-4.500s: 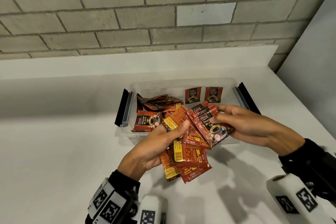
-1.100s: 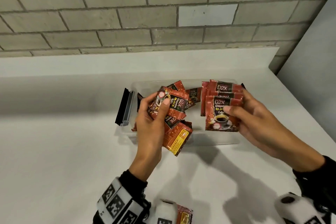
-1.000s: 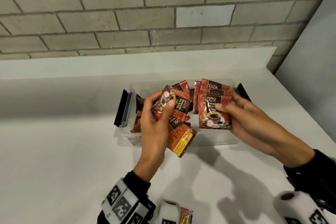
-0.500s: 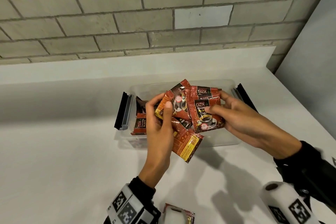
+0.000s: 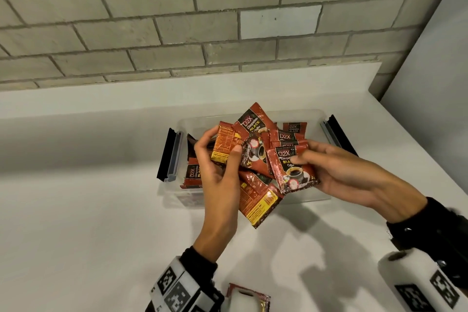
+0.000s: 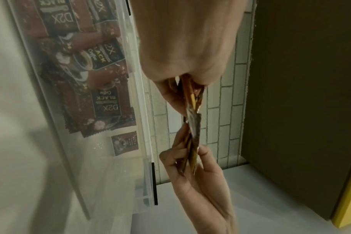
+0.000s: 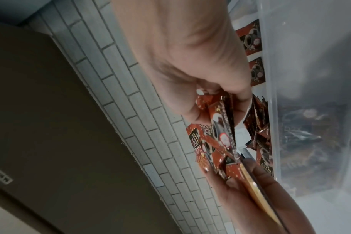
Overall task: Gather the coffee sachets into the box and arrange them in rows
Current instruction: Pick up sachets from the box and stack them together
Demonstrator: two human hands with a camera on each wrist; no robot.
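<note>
Above the clear plastic box (image 5: 314, 119), my left hand (image 5: 217, 167) grips a fanned bundle of red and orange coffee sachets (image 5: 250, 139). My right hand (image 5: 326, 167) pinches a small stack of red D2X sachets (image 5: 291, 170), thumb on the front one. The two bundles touch. More sachets lie in the box's left end (image 5: 192, 172), and two stand against its far wall (image 5: 293, 128). In the left wrist view the held sachets (image 6: 192, 110) show edge-on between both hands, with the box (image 6: 142, 110) at left. The right wrist view shows my right hand (image 7: 214, 101) on sachets (image 7: 220, 131).
The box sits on a white counter (image 5: 88, 223) below a grey brick wall (image 5: 177, 20). Black latches (image 5: 167, 154) stick out at both ends of the box. One loose sachet (image 5: 248, 299) lies at the near edge by my left wrist. A grey panel (image 5: 435, 78) stands at right.
Both hands have drawn together until the bundles meet. The left hand's fan has spread, with an orange-backed sachet now at its left.
</note>
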